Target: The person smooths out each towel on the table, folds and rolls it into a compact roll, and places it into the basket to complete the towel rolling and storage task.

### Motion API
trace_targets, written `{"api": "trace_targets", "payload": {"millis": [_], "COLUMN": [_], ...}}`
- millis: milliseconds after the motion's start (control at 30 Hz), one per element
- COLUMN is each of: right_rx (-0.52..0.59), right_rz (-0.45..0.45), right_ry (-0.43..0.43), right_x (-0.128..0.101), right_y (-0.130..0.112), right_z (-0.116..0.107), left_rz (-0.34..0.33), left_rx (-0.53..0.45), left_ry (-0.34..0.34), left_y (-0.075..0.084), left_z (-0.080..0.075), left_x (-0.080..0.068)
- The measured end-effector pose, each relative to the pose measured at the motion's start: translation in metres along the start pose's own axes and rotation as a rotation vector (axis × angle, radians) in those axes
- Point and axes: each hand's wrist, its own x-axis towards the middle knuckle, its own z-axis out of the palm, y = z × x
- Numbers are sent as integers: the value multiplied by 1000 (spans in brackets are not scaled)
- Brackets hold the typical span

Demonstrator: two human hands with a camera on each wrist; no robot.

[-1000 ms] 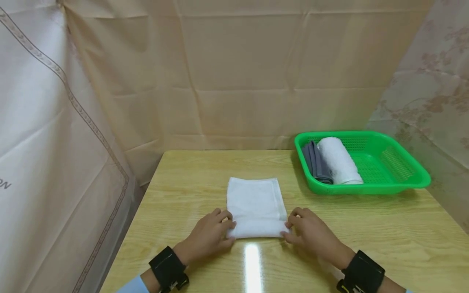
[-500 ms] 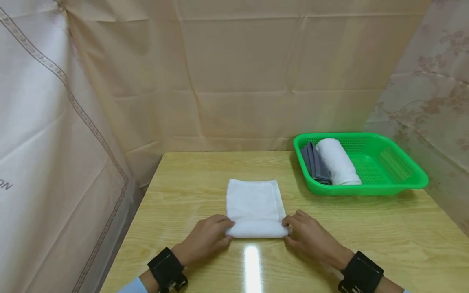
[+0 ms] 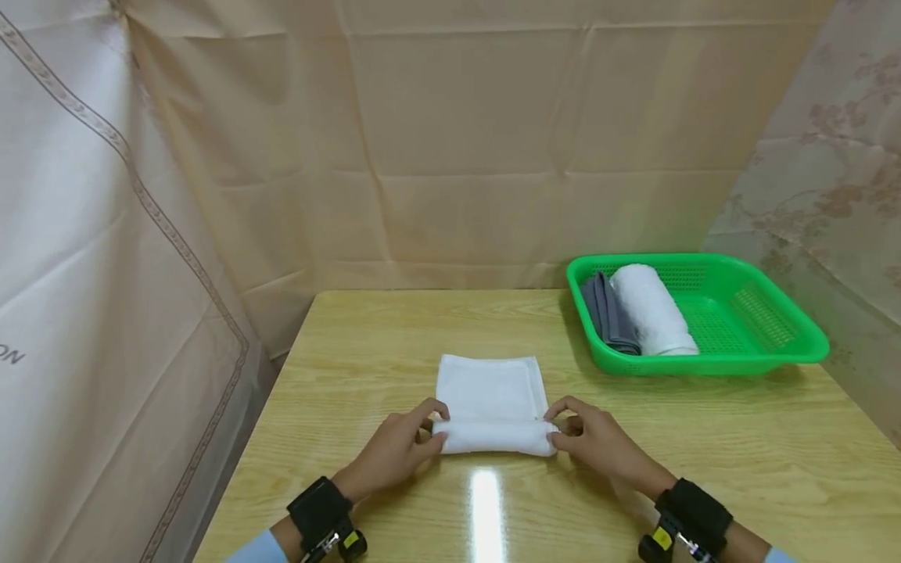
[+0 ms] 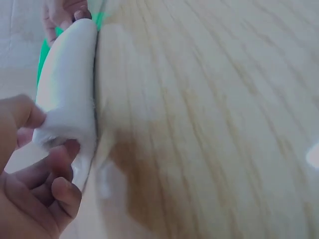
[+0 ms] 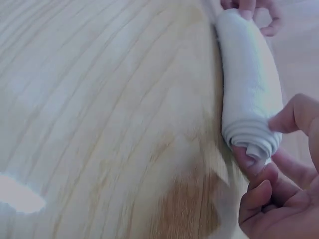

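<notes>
A white towel (image 3: 491, 391) lies on the wooden table, its near end wound into a roll and its far part flat. At the roll's left end my left hand (image 3: 397, 450) grips it between thumb and curled fingers. My right hand (image 3: 601, 444) pinches the opposite end in the same way. Spiral layers show at the end of the towel roll (image 5: 249, 89) in the right wrist view, with a fingertip at its core. In the left wrist view, fingers of the left hand (image 4: 30, 199) sit at the hollow end of the roll.
At the back right of the table (image 3: 366, 336) stands a green plastic basket (image 3: 746, 363). Inside it, a rolled white towel (image 3: 651, 309) lies beside a folded grey cloth (image 3: 609, 313). Beige cloth (image 3: 457, 156) hangs behind the table.
The roll has turned forward and looks rounder. The towel's flat part is shorter, its far edge nearer to me. Both hands keep their places at the roll's ends, fingers now reaching further over it.
</notes>
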Motion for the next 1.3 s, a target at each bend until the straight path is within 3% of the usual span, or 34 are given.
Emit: {"api": "trace_targets", "payload": {"millis": [67, 133, 233, 367, 433, 533, 633, 733, 833, 1100, 1300], "right_rx": [26, -25, -244, -600, -712, -765, -776, -766, -693, -317, -119], "right_rz": [3, -44, -191, -383, -446, -509, -554, -554, -491, -224, -124], "right_ry": [12, 37, 119, 231, 240, 218, 214, 232, 224, 76, 57], "right_x": [2, 3, 4, 0, -2, -2, -1, 0, 0, 0, 3], "right_y": [0, -1, -4, -7, -7, -5, -1, 2, 3, -2, -1], "right_z": [1, 2, 5, 6, 6, 6, 8, 10, 10, 2, -1], "left_rz": [-19, -25, -1, 114, 176, 236, 253, 249, 209, 36, 30], "left_rx": [-16, -12, 70, 304, 414, 500, 509, 470, 403, 143, -12], "left_ry": [16, 35, 79, 124, 135, 134, 119, 104, 80, -4, -7], "left_y": [1, 2, 3, 5, 5, 7, 7, 7, 7, 5, 6], "left_z": [0, 0, -1, -1, -1, -2, -2, -1, -2, -6, -4], "left_x": [2, 5, 6, 4, 2, 1, 1, 2, 3, 3, 3]}}
